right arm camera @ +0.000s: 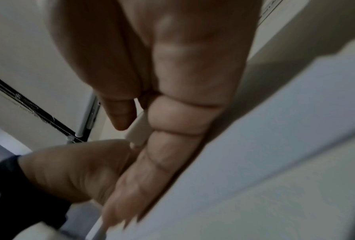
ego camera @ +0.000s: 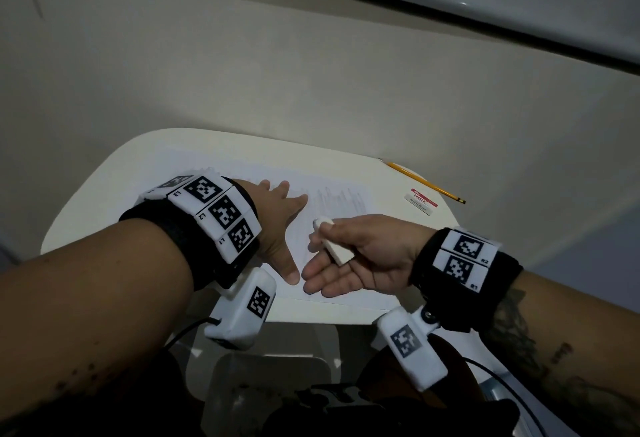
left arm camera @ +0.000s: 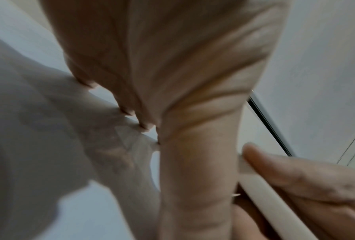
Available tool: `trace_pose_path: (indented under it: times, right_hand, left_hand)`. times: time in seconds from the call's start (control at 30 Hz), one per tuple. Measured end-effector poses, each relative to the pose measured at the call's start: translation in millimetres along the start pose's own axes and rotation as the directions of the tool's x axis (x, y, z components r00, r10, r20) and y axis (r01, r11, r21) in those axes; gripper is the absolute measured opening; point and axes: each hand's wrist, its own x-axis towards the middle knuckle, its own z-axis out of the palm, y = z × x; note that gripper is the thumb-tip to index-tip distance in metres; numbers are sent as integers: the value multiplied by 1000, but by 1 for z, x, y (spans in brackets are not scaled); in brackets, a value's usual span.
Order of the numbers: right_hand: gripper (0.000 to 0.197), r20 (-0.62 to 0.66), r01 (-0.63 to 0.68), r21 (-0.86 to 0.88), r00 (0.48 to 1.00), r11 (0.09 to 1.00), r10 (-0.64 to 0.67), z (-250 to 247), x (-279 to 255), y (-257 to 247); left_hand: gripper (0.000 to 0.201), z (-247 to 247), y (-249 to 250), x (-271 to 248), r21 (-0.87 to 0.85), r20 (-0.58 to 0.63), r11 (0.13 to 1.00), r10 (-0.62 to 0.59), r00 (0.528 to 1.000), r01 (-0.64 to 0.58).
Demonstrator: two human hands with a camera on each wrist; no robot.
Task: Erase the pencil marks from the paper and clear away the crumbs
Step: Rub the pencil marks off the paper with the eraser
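Over the paper [ego camera: 242,173], left hand [ego camera: 277,225] lies flat; right hand [ego camera: 360,256] pinches the eraser [ego camera: 332,244] loosely. Slack grip could drop it, or hard rubbing could crumple the sheet.

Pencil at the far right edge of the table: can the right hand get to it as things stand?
Probably yes. The pencil lies in the open with nothing over it, but the right hand already holds the eraser, so it would likely have to set that down first.
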Motion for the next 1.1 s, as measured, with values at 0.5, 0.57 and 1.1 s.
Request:
trace_pose_path:
  times: [0.5,0.57,1.1]
  right_hand:
    - [36,114,-11,1,993,1000,11,-19,10,-21]
    - [33,273,-70,-132,956,989,104,-12,8,-12]
    - [22,-75,134,-31,988,991,-136,9,11,-5]
  left_hand:
    - [142,0,-2,0,14,-2,1000,12,1000,-12]
    - [138,-2,-2,0,9,12,1000,9,1000,-9]
    - [90,-5,3,-4,-23,-35,1000,-9,999,8]
